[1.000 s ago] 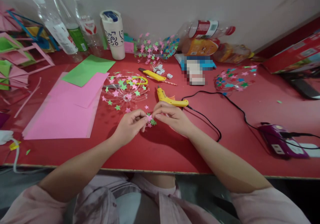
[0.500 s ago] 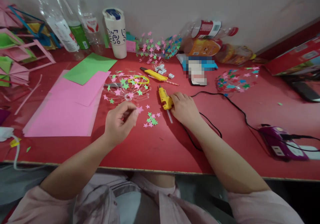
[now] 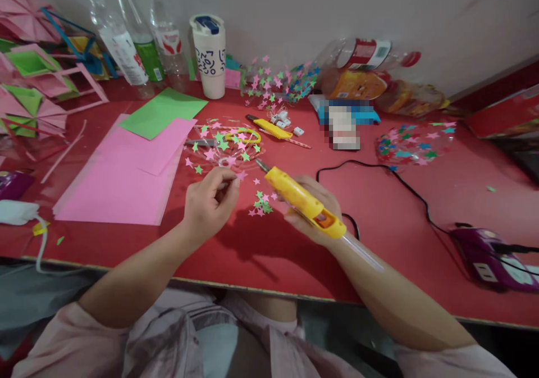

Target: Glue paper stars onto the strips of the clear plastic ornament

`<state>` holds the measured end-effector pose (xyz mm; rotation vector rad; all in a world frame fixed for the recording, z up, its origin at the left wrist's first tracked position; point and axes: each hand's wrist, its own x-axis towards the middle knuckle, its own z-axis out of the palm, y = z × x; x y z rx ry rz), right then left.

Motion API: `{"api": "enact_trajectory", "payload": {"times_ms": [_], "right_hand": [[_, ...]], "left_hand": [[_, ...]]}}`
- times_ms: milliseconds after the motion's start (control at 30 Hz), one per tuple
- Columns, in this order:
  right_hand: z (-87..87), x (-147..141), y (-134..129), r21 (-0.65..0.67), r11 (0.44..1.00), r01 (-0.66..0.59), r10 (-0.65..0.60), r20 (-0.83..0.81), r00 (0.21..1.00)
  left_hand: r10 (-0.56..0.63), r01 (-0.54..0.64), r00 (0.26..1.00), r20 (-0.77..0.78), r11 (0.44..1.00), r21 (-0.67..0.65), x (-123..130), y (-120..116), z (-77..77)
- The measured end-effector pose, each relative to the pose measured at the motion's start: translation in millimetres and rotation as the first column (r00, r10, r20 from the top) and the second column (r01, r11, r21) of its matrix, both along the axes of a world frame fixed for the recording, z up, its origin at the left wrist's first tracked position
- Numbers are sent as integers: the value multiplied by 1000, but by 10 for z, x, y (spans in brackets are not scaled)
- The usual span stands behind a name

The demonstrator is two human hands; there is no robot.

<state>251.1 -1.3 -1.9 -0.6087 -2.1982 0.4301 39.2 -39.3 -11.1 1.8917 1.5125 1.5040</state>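
Note:
In my right hand (image 3: 314, 204) is a yellow hot glue gun (image 3: 301, 198), lifted off the table. Its nozzle points up and left, and a clear glue stick (image 3: 364, 251) sticks out of its back end. The thumb and forefinger of my left hand (image 3: 213, 201) pinch a pink paper star (image 3: 241, 176) near the nozzle. Between the hands lies a small pile of pink and green stars (image 3: 263, 203). Just beyond my left hand is a clear plastic piece (image 3: 223, 145) dotted with pink and green stars.
Pink sheets (image 3: 113, 181) and a green sheet (image 3: 164, 111) lie at left. Bottles (image 3: 122, 52) and a white tumbler (image 3: 213, 58) stand behind. A yellow cutter (image 3: 272, 128) lies mid-table. The black cord runs to a purple power strip (image 3: 484, 254) at right.
My right hand has picked the glue gun up from the table and tilted it towards my left hand. My left hand still pinches the pink star. The view has shifted slightly.

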Motion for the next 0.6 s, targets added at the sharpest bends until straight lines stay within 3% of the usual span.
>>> {"api": "enact_trajectory", "payload": {"times_ms": [200, 600], "right_hand": [[-19, -31, -3, 36, 995, -93, 91, 63, 994], [-31, -40, -16, 64, 998, -27, 18, 139, 990]], "left_hand": [[35, -27, 993, -109, 997, 75, 5, 2, 0], [11, -8, 997, -81, 999, 37, 18, -4, 13]]}}
